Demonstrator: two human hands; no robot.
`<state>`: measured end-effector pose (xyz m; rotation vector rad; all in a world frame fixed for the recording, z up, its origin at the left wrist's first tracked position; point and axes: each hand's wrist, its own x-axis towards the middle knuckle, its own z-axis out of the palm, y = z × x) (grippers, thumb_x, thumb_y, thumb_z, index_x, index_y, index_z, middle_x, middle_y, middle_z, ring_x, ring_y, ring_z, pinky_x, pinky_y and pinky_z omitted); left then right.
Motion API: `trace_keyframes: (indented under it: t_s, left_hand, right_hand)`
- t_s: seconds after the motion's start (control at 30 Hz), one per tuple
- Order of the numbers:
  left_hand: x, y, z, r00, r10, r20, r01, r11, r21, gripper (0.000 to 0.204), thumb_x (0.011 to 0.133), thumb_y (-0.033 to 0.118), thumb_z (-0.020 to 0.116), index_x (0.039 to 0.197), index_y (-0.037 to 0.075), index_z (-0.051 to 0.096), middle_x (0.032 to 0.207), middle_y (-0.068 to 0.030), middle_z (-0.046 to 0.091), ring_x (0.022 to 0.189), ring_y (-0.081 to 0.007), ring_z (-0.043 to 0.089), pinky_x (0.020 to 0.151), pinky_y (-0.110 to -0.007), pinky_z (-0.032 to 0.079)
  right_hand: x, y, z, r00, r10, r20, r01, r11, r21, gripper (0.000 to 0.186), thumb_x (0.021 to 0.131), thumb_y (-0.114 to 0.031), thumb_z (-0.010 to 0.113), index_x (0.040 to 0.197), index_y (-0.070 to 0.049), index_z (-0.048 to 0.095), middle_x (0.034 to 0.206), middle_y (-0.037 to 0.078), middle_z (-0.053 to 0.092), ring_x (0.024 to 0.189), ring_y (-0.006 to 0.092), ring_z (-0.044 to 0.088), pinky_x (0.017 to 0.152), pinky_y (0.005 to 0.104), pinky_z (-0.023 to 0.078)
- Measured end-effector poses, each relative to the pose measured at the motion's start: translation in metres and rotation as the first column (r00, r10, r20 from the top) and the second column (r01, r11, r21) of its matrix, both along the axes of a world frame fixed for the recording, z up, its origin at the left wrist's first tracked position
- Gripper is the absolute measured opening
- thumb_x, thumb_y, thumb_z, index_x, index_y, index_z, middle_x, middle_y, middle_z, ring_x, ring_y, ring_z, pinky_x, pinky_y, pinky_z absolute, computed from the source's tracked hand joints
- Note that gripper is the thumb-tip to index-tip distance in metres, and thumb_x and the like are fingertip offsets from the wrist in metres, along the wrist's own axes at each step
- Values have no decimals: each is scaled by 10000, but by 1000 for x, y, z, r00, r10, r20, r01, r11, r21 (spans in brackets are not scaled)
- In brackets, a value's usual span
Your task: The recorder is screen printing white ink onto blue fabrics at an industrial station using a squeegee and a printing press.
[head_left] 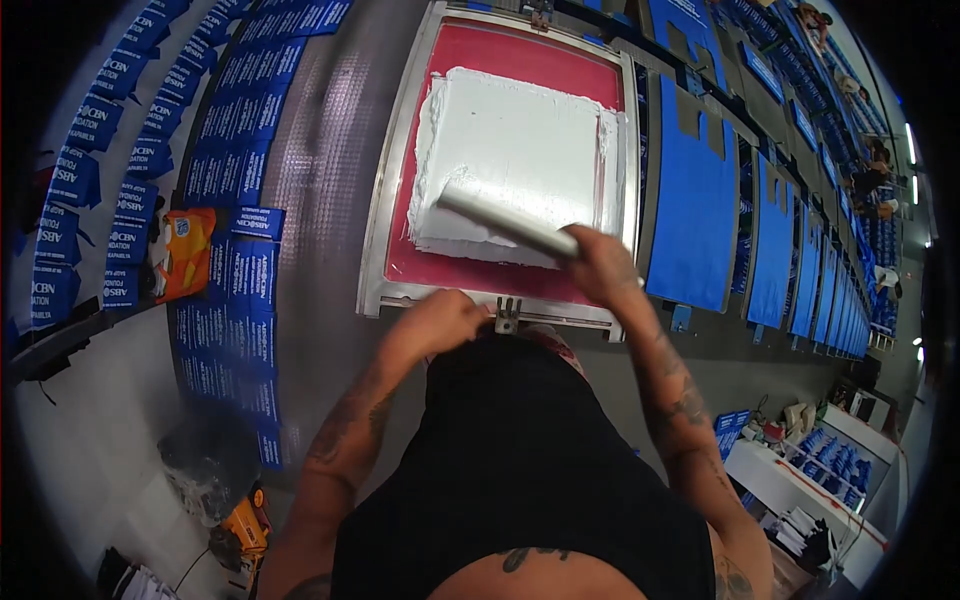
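Note:
A screen printing frame (376, 235) with metal rails lies in front of me. Its red mesh (520, 48) carries a thick, roughly square layer of white ink (520, 130). My right hand (600, 265) is closed around one end of a long, pale squeegee (505, 218), which lies slantwise over the lower part of the ink. At the frame's near rail, left of a small metal clamp (507, 315), my left hand (452, 318) is closed on the edge, its fingertips partly hidden.
To the right runs a long row of flat blue pieces (692, 200) on dark boards. Blue printed pieces (245, 130) lie in rows on the left, beside an orange bag (187, 250). A white shelf (800, 490) stands at lower right. People (870, 175) are far off at right.

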<state>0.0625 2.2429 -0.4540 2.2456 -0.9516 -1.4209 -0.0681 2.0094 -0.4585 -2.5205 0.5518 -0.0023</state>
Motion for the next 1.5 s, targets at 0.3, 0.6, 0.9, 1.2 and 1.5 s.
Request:
trace_keyframes:
  t_s: [0.3, 0.6, 0.9, 1.2, 1.5]
  left_hand:
    - [101, 70, -47, 670, 547, 503, -483, 835, -264, 581, 991, 484, 390, 1038, -56, 599, 1077, -294, 617, 1021, -450, 583, 858, -452, 452]
    - [19, -1, -21, 623, 719, 308, -648, 695, -310, 687, 1011, 508, 317, 1172, -111, 565, 1159, -283, 607, 1134, -361, 558, 976, -389, 405]
    - [-135, -176, -120, 673, 693, 258, -543, 700, -464, 605, 1020, 453, 332, 1037, -89, 601, 956, -246, 643, 909, -325, 599, 854, -388, 444]
    - [-162, -208, -136, 590, 744, 313, -662, 668, -339, 667, 997, 501, 353, 1089, -112, 598, 1039, -292, 642, 1025, -366, 617, 878, -396, 451]
    - [-168, -238, -136, 583, 749, 315, -676, 663, -324, 705, 992, 535, 326, 1238, -89, 543, 1212, -270, 593, 1174, -362, 548, 988, -388, 404]
  right_hand:
    - [-42, -144, -79, 791, -564, -237, 388, 163, 907, 312, 797, -229, 669, 989, 15, 633, 864, 151, 670, 729, 258, 679, 682, 360, 570]
    - [-127, -156, -129, 659, -724, -205, 160, -132, 978, 474, 764, -210, 670, 1137, 67, 576, 993, 174, 658, 872, 293, 666, 799, 406, 549]
    - [-307, -330, -145, 668, -727, -158, 84, -137, 987, 466, 774, -193, 647, 1139, 87, 572, 980, 199, 664, 849, 315, 681, 783, 423, 566]
    - [-303, -390, -173, 740, -660, -127, 105, -73, 992, 408, 782, -212, 662, 1076, 66, 605, 945, 188, 671, 804, 298, 688, 746, 422, 571]
    - [-304, -410, -205, 808, -542, -233, 99, -266, 959, 372, 805, -242, 679, 1064, 16, 608, 939, 152, 672, 809, 279, 688, 739, 430, 582]
